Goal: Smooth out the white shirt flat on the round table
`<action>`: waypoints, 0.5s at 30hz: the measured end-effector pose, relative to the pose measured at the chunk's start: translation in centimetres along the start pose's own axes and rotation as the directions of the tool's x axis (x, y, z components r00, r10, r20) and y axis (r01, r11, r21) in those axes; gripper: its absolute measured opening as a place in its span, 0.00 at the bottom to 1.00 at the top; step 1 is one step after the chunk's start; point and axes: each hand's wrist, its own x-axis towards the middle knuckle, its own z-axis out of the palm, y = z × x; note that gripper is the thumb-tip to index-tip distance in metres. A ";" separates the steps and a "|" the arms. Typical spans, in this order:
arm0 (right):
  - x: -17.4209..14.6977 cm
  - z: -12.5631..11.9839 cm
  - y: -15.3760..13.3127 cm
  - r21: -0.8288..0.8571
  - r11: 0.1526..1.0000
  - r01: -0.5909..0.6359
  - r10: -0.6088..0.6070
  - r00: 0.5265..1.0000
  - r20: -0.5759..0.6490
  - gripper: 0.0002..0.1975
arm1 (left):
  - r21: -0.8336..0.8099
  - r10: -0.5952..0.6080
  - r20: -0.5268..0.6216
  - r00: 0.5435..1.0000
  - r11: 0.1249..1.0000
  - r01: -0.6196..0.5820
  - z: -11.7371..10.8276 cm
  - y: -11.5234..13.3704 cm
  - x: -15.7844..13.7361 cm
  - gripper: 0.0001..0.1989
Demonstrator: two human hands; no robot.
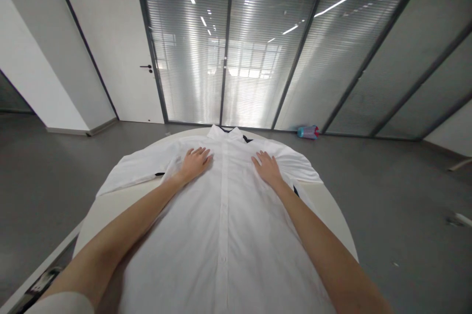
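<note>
While a lightly wrinkled white shirt lies across the curved-edged table, 2 open hands flatten its fabric.

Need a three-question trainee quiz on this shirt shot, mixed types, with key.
1. True or false: the left hand and right hand both rest on the white shirt.
2. Which is farthest from the person? A) left hand B) right hand C) collar
3. Fill in: the far edge of the table is ____, not straight.

Key: 1. True. 2. C. 3. Curved.
</note>
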 end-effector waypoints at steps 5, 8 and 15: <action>-0.4 1.2 -5.0 0.095 0.988 0.126 -0.138 0.980 0.141 0.35 | -0.043 0.013 0.076 0.997 0.999 -0.009 -0.4 2.4 -2.7 0.31; -0.6 1.6 -4.1 0.016 0.990 0.141 -0.142 0.971 0.194 0.36 | -0.041 -0.004 0.191 0.982 0.999 0.012 -0.4 1.8 -3.5 0.32; -0.8 -1.0 9.2 -0.081 0.941 -0.329 0.339 0.921 0.193 0.33 | -0.033 0.004 0.230 0.973 0.999 0.004 0.0 0.9 -3.4 0.33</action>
